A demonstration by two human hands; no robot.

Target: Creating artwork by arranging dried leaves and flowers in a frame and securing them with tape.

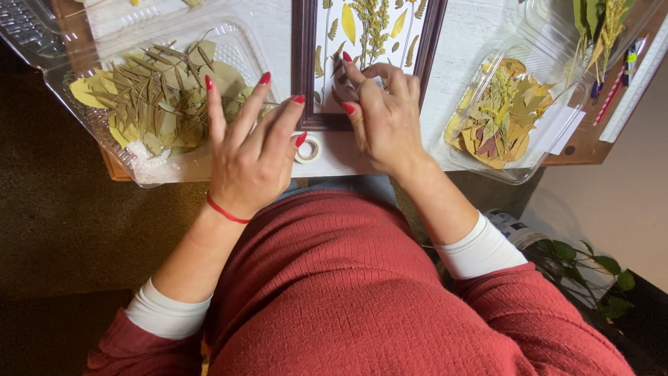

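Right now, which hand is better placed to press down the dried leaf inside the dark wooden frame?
The right hand, probably: its fingertips already rest on the pressed plants inside the dark wooden frame. The left hand hovers open beside the clear plastic tray of dried leaves, outside the frame.

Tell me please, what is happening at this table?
A person in a red sweater works with pressed leaves. The right hand rests its fingertips on the lower part of a dark wooden frame that holds a white sheet with dried leaves and sprigs. The left hand hovers open, holding nothing, beside a clear plastic tray of dried leaves. A small roll of tape lies between the hands. A second clear tray of leaves sits to the right.
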